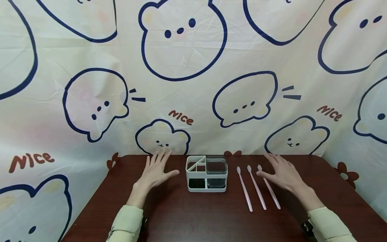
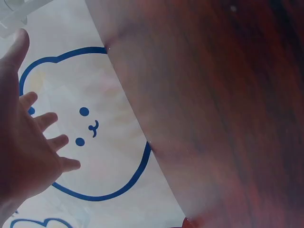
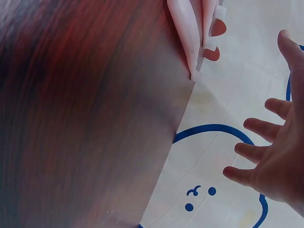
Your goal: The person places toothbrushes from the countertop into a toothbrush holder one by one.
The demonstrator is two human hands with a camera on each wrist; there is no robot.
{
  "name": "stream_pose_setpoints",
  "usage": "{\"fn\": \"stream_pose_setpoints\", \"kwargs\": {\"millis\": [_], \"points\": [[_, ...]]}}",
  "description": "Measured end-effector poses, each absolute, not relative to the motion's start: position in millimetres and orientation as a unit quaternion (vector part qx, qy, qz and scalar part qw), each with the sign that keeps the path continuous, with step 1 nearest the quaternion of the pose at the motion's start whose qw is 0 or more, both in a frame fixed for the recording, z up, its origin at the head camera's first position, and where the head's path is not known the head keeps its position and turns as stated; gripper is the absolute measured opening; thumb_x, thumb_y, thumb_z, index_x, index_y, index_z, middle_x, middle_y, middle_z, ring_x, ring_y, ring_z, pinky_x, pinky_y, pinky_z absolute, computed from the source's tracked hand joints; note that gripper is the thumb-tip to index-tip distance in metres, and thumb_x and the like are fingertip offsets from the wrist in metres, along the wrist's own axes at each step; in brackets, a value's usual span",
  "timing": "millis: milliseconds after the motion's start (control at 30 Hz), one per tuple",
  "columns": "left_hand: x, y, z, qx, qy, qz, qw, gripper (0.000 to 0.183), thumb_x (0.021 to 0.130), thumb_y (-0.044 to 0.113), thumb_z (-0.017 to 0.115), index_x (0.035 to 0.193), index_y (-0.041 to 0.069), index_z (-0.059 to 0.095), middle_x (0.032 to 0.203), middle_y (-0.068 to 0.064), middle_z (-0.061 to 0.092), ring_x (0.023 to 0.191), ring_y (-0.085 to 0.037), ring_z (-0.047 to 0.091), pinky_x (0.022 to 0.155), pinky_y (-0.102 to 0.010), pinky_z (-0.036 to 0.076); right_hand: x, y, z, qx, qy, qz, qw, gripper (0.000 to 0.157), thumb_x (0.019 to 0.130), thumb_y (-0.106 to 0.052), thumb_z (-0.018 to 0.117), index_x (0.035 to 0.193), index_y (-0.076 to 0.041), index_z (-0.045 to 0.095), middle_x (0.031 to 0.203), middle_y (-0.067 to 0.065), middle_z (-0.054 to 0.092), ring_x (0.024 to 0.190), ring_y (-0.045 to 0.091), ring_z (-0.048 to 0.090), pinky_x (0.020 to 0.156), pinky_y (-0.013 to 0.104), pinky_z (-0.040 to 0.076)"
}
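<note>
A pale organizer (image 1: 207, 174) with several compartments stands near the far edge of the table. To its right lie three pink toothbrushes, a left one (image 1: 245, 190), a middle one (image 1: 257, 188) and a right one (image 1: 273, 195), roughly side by side with heads toward the back. Left of the organizer, my left hand (image 1: 156, 170) is spread and holds nothing. My right hand (image 1: 284, 173) has its fingers extended over the right toothbrush, partly covering it; whether it touches the brush I cannot tell. In the right wrist view, toothbrushes (image 3: 187, 33) show at the top, apart from the fingers.
The dark brown wooden table (image 1: 181, 218) ends at the back against a white cloth (image 1: 199, 97) printed with blue-outlined bears. More of this cloth hangs at both sides. A corner of a pale translucent object (image 2: 14, 19) shows in the left wrist view.
</note>
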State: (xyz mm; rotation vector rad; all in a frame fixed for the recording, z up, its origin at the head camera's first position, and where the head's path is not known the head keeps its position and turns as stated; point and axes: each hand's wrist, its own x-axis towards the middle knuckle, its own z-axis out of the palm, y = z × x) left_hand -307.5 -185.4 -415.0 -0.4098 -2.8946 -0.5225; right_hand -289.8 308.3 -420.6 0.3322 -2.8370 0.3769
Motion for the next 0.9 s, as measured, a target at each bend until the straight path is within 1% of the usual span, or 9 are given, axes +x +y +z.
{"fn": "stream_pose_setpoints", "kwargs": {"millis": [100, 267, 400, 567, 667, 767, 900], "points": [[-308, -186, -414, -0.139, -0.969, -0.186, 0.082, 0.095, 0.085, 0.071, 0.058, 0.158, 0.021, 0.025, 0.165, -0.014, 0.020, 0.151, -0.044, 0.012, 0.117, -0.069, 0.003, -290, 308, -421, 0.118, -0.975, 0.130, 0.132, 0.092, 0.087, -0.069, 0.059, 0.152, -0.007, 0.037, 0.149, 0.028, 0.042, 0.135, 0.052, 0.038, 0.103, 0.073, 0.031], [-309, -186, -414, -0.145, -0.966, -0.198, 0.082, 0.089, 0.088, 0.068, 0.057, 0.156, 0.018, 0.031, 0.161, -0.014, 0.030, 0.149, -0.043, 0.021, 0.118, -0.068, 0.007, -290, 306, -423, 0.120, -0.975, 0.132, 0.134, 0.087, 0.089, -0.066, 0.059, 0.149, -0.006, 0.042, 0.146, 0.028, 0.045, 0.129, 0.052, 0.044, 0.099, 0.071, 0.036], [-310, -185, -413, -0.158, -0.959, -0.223, 0.079, 0.082, 0.090, 0.064, 0.058, 0.154, 0.018, 0.036, 0.158, -0.013, 0.036, 0.147, -0.039, 0.028, 0.118, -0.066, 0.013, -291, 305, -425, 0.123, -0.973, 0.142, 0.134, 0.082, 0.090, -0.063, 0.059, 0.146, -0.005, 0.045, 0.144, 0.028, 0.048, 0.126, 0.052, 0.046, 0.097, 0.070, 0.040], [-309, -183, -411, -0.172, -0.947, -0.264, 0.067, 0.077, 0.091, 0.062, 0.060, 0.152, 0.019, 0.040, 0.156, -0.008, 0.042, 0.145, -0.033, 0.036, 0.118, -0.059, 0.024, -290, 302, -424, 0.127, -0.970, 0.162, 0.130, 0.077, 0.092, -0.059, 0.061, 0.144, -0.004, 0.047, 0.141, 0.028, 0.050, 0.124, 0.052, 0.048, 0.095, 0.070, 0.042], [-308, -181, -410, -0.168, -0.940, -0.292, 0.055, 0.075, 0.090, 0.063, 0.060, 0.151, 0.022, 0.042, 0.155, -0.004, 0.043, 0.144, -0.029, 0.038, 0.117, -0.056, 0.029, -290, 300, -424, 0.130, -0.967, 0.176, 0.128, 0.073, 0.093, -0.054, 0.063, 0.144, -0.004, 0.048, 0.141, 0.028, 0.050, 0.125, 0.052, 0.048, 0.095, 0.069, 0.042], [-306, -179, -410, -0.168, -0.932, -0.319, 0.040, 0.074, 0.088, 0.064, 0.061, 0.149, 0.025, 0.044, 0.154, -0.002, 0.044, 0.143, -0.028, 0.039, 0.115, -0.057, 0.032, -289, 297, -424, 0.132, -0.965, 0.190, 0.128, 0.071, 0.093, -0.050, 0.064, 0.144, -0.003, 0.048, 0.140, 0.028, 0.051, 0.125, 0.051, 0.048, 0.096, 0.068, 0.042], [-304, -176, -410, -0.165, -0.926, -0.339, 0.020, 0.073, 0.086, 0.066, 0.063, 0.147, 0.030, 0.046, 0.152, 0.002, 0.045, 0.142, -0.024, 0.041, 0.114, -0.057, 0.034, -288, 294, -423, 0.134, -0.962, 0.204, 0.123, 0.071, 0.093, -0.051, 0.064, 0.143, -0.004, 0.049, 0.138, 0.027, 0.053, 0.125, 0.049, 0.049, 0.096, 0.067, 0.042]]}}
